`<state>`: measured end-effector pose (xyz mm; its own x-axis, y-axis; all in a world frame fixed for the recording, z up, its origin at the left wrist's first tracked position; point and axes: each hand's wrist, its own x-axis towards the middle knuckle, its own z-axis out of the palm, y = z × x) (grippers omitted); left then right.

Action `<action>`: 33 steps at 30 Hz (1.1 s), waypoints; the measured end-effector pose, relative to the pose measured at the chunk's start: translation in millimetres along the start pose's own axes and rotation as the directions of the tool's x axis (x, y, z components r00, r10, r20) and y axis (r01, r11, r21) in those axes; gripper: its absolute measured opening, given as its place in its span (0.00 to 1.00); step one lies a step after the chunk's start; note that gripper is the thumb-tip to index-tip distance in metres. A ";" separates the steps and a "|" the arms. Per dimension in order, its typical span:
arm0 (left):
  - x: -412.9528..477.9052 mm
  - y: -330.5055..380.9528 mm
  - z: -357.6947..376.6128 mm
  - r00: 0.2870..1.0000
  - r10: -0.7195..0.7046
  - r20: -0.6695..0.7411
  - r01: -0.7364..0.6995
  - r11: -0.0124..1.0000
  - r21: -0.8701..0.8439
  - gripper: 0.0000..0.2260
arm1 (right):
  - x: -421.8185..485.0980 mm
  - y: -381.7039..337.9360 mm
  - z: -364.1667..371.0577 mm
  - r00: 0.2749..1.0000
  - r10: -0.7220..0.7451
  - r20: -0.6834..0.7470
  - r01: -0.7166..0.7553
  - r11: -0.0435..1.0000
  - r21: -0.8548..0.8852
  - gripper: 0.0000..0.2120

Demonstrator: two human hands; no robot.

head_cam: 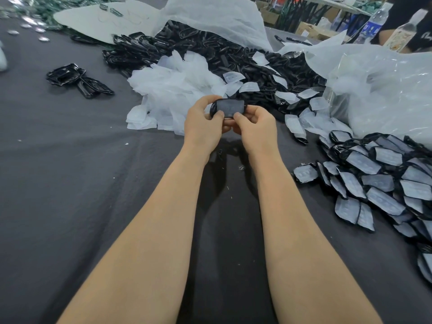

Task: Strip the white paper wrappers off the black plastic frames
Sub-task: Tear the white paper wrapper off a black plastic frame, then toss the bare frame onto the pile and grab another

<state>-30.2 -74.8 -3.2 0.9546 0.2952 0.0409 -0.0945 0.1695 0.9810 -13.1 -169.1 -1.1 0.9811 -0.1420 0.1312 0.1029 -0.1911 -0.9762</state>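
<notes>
A black plastic frame (pixel 230 108) with a white paper wrapper across its face is held up above the dark cloth table, between both hands. My left hand (pixel 203 122) grips its left end, thumb on the front. My right hand (pixel 255 127) pinches its lower right edge with thumb and fingers. A heap of frames with wrappers on them (pixel 378 176) lies at the right. Stripped black frames (pixel 210 54) are piled behind my hands, and loose white wrappers (pixel 173 90) are heaped just left of centre.
A small cluster of black frames (pixel 74 78) lies at the left on the grey cloth (pixel 70 183). Clear plastic bags (pixel 378 90) stand at the right and back. Water bottles (pixel 374 22) and another person's arm are at the far right.
</notes>
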 end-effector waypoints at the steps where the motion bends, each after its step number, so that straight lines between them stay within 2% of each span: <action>1: -0.1 -0.1 0.6 1.000 0.003 0.006 -0.004 1.000 0.005 0.12 | 0.0 -0.1 -0.1 1.000 0.009 -0.012 -0.009 1.000 0.002 0.08; 6: -0.1 -0.9 1.4 1.000 0.009 0.005 -0.009 1.000 0.027 0.13 | 0.3 -0.4 -1.7 0.999 0.050 -0.004 -0.050 0.998 0.026 0.10; 12: -0.5 -2.7 2.4 0.999 0.030 0.032 -0.032 0.997 0.064 0.13 | -0.7 -0.5 -0.7 0.996 0.049 -0.074 -0.052 0.998 -0.032 0.09; 19: 0.7 -3.0 1.8 0.999 0.020 0.027 -0.022 0.996 0.091 0.12 | -1.7 -0.2 -0.3 0.997 0.046 -0.069 -0.054 0.992 -0.113 0.09; 23: -3.7 -0.1 4.0 0.995 0.102 0.014 -0.103 0.982 0.161 0.07 | -2.4 -4.6 -0.1 0.995 0.043 -0.085 -0.053 0.992 -0.116 0.08; 26: -6.9 4.9 8.2 0.989 0.149 0.007 -0.148 0.973 0.178 0.07 | -7.0 -12.2 -5.7 0.995 0.044 -0.094 -0.052 0.995 -0.084 0.06; 30: -15.1 13.7 34.2 0.975 0.195 0.108 -0.212 0.962 0.173 0.07 | -11.9 -20.6 -37.6 0.975 0.001 -0.224 -0.010 0.999 -0.040 0.08; 33: -27.1 16.9 69.1 0.968 0.176 0.181 -0.206 0.965 0.165 0.07 | -17.7 -23.1 -76.2 0.927 -0.079 -0.368 0.045 0.994 -0.101 0.03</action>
<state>-38.2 -145.0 25.4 0.9582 0.1454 0.2464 -0.2412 -0.0524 0.9691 -45.3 -236.2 32.3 0.8409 -0.4735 0.2621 0.1296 -0.2940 -0.9470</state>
